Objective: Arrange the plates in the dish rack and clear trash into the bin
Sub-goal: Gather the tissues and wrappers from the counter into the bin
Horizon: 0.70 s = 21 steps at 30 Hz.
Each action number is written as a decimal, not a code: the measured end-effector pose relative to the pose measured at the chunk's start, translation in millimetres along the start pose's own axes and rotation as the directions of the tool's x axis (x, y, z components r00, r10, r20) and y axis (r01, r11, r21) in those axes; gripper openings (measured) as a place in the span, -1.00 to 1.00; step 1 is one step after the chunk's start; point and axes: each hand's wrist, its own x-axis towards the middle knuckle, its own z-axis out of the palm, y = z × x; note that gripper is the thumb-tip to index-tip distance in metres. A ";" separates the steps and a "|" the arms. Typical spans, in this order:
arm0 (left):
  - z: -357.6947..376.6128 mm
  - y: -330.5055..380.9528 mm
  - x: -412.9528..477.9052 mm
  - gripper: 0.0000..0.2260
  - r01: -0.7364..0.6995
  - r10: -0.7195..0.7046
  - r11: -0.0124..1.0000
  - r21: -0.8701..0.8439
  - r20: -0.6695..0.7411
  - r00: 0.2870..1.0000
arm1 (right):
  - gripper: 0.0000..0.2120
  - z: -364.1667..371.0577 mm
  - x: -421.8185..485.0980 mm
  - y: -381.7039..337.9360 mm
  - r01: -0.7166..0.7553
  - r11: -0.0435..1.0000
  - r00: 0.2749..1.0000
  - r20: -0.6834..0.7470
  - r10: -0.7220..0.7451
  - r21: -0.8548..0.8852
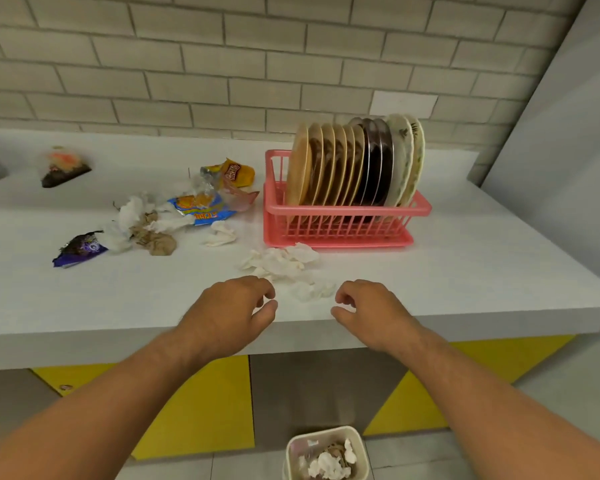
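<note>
The yellow packet (238,173) and the blue packet (201,209), lying well beyond the left hand (232,306), are showing letters too blurry to read.

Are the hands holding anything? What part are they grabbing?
Nothing is held. The left hand and the right hand are both empty, with fingers loosely curled, close to the crumpled white tissues on the counter.

One pink dish rack (343,230). Inside: roughly six tan plates (300,164), three dark plates (378,161), three white patterned plates (404,147); overlapping rims blur count. Four snack wrappers (201,207). Several tissue wads (281,261). One bin (361,445). Two hands: left hand (232,306), right hand (371,306).
</note>
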 end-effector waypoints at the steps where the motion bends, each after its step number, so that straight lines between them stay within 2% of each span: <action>1: 1.0 -2.0 1.8 -0.76 0.006 -0.006 1.000 0.001 0.010 1.000 | -0.75 1.2 4.5 -3.1 -0.016 1.000 1.000 -0.002 0.016 0.003; 5: 5.7 -4.2 15.0 -0.75 0.010 -0.011 1.000 0.011 0.027 1.000 | -0.58 6.1 27.2 -18.9 -0.060 0.998 0.998 -0.031 0.061 0.010; 8: 6.9 -2.2 29.0 -0.75 0.040 -0.040 0.999 0.004 0.020 0.999 | -0.49 16.7 42.6 -21.0 -0.085 0.995 0.996 0.018 0.086 -0.053; 10: 7.1 -0.8 37.1 -0.75 0.061 -0.061 0.998 -0.001 0.031 0.998 | -0.56 22.3 48.6 -16.8 -0.072 0.988 0.995 0.056 0.080 -0.136; 13: 5.4 0.6 52.4 -0.75 0.080 -0.081 0.997 0.017 0.048 0.996 | -0.78 19.5 58.7 -7.2 0.008 0.981 0.995 0.102 0.012 -0.192; 17: 2.2 4.4 72.5 -0.79 0.110 -0.110 0.994 0.012 0.045 0.993 | -0.78 -6.3 67.8 6.4 0.001 1.000 0.988 0.154 0.003 -0.023; 21: 9.7 4.4 82.7 -0.77 0.146 -0.148 0.989 0.031 0.086 0.985 | -0.68 -30.3 75.0 21.0 -0.069 0.942 0.980 0.199 0.002 0.328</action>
